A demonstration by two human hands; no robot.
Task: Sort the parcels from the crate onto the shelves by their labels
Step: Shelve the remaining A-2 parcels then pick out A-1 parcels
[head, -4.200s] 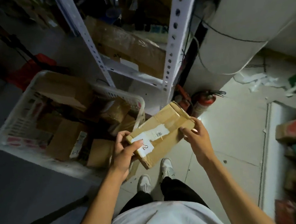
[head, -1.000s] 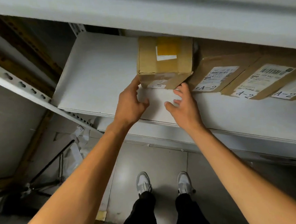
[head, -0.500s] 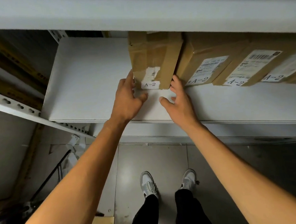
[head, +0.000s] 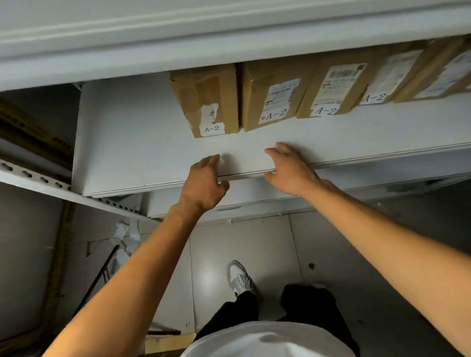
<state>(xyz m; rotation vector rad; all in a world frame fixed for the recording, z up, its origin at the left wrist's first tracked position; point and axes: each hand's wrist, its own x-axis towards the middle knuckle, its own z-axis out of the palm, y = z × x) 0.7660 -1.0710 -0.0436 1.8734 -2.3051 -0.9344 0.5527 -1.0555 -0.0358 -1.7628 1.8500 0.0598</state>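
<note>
A brown cardboard parcel (head: 206, 100) with a white "A-2" label stands on the white shelf (head: 128, 148), at the left end of a row of several parcels (head: 275, 96) marked "A-2". My left hand (head: 204, 182) hovers at the shelf's front edge below that parcel, its fingers loosely curled and holding nothing. My right hand (head: 291, 170) is beside it at the same edge, relaxed and empty. Neither hand touches the parcel. The crate is out of view.
A higher shelf board (head: 213, 25) overhangs the row. The left part of the parcel shelf is bare. A perforated steel rail (head: 21, 173) runs at the left, and paper scraps (head: 124, 232) lie on the tiled floor near my shoe (head: 239, 278).
Both hands let go of the A-2 parcel and drew back to the shelf's front edge. The parcel now stands square against the row.
</note>
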